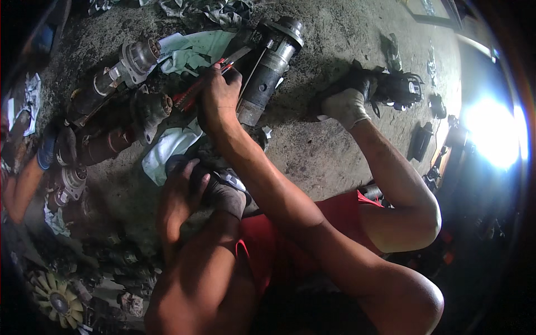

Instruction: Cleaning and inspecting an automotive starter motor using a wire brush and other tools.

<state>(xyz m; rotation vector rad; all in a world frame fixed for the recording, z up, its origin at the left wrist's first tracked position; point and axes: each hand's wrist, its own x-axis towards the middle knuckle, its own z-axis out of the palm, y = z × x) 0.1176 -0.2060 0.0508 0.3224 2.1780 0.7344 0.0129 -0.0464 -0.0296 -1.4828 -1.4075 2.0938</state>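
My right hand is closed around a red-handled hand tool; its flat metal end points toward the flange of a metal starter motor. The motor lies slanted on the concrete floor, just right of the hand, with a thin rod along its near side. My left hand is lower left, by my dark shoe, with its fingers bent over something dark; whether it grips this I cannot tell. A white cloth lies beyond it, and a pale green cloth lies behind the tool.
More starter motors lie to the left, where another person's blue-gloved hand reaches in. My other foot, in a white sock, is on the right beside a dark machine part. A fan wheel lies lower left. Strong light glares at far right.
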